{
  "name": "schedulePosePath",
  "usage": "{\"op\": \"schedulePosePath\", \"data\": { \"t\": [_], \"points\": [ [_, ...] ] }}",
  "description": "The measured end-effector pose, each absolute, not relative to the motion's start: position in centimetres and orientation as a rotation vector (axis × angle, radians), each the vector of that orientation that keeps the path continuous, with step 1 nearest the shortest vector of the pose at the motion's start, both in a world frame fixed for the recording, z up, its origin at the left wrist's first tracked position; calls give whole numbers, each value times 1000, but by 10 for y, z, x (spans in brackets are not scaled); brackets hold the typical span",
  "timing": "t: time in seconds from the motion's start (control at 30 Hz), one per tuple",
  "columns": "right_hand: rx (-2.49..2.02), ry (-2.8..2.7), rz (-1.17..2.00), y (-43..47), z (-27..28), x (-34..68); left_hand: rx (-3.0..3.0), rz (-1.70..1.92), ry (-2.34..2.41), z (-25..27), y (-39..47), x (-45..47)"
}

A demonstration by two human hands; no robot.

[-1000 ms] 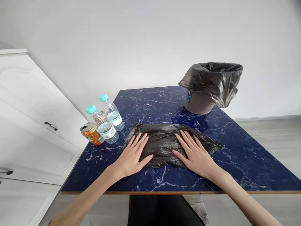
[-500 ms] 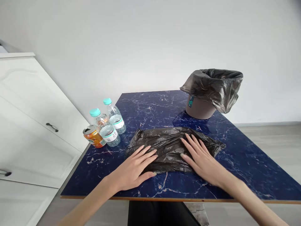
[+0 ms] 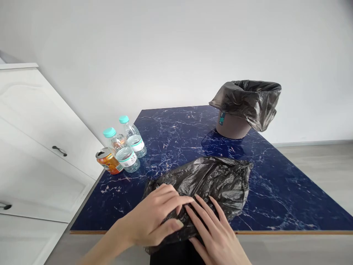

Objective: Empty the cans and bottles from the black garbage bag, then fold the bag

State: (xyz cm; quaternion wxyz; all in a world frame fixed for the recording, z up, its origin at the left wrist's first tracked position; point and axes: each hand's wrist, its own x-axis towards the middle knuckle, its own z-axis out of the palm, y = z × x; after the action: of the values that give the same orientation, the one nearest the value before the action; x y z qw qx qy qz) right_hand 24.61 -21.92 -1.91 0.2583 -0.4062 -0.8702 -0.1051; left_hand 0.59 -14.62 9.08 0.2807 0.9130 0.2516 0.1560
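Observation:
A crumpled black plastic bag (image 3: 215, 176) lies at the front of the dark blue marbled table (image 3: 176, 129), its near part hanging over the front edge. My left hand (image 3: 154, 215) is on the bag's left side, fingers bent and thumb close below them, with bag film gathered between. My right hand (image 3: 212, 228) rests on the bag's near part with its fingers long and spread. The left index fingertip meets the right fingertips.
Two clear bottles with turquoise caps, a front bottle (image 3: 127, 158) and a rear bottle (image 3: 137, 141), stand at the left beside an orange can (image 3: 110, 163). A brown bin (image 3: 231, 127) with a black liner (image 3: 248, 103) stands back right. White cabinet (image 3: 35, 147) at left.
Both hands have come nearer to me and closer together, and the bag has slid with them past the table edge. My left fingers have bent. Bottles, can and bin stay put.

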Motion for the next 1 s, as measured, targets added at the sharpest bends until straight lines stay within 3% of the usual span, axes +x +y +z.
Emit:
{"op": "schedulePosePath", "data": {
  "t": [0.1, 0.23, 0.4, 0.53, 0.77, 1.0],
  "points": [
    [-1078, -2338, -72, -218, -6, 256, 2362, 463, 709, 98, -134, -4],
    [-1132, -2191, 491, -219, 6, 280, 2214, 438, 717, 106, -121, -15],
    [-1347, -1507, 1140, -224, -7, 317, 2116, 339, 519, 106, -116, -19],
    [-1160, -915, 1516, -222, -15, 336, 2148, 273, 665, 89, -117, -7],
    [-1179, -743, 1521, -212, -37, 360, 2176, 458, 769, 65, -114, 42],
    [-1265, -860, 1233, -215, -33, 368, 2056, 506, 958, 66, -107, 68]
  ]
}}
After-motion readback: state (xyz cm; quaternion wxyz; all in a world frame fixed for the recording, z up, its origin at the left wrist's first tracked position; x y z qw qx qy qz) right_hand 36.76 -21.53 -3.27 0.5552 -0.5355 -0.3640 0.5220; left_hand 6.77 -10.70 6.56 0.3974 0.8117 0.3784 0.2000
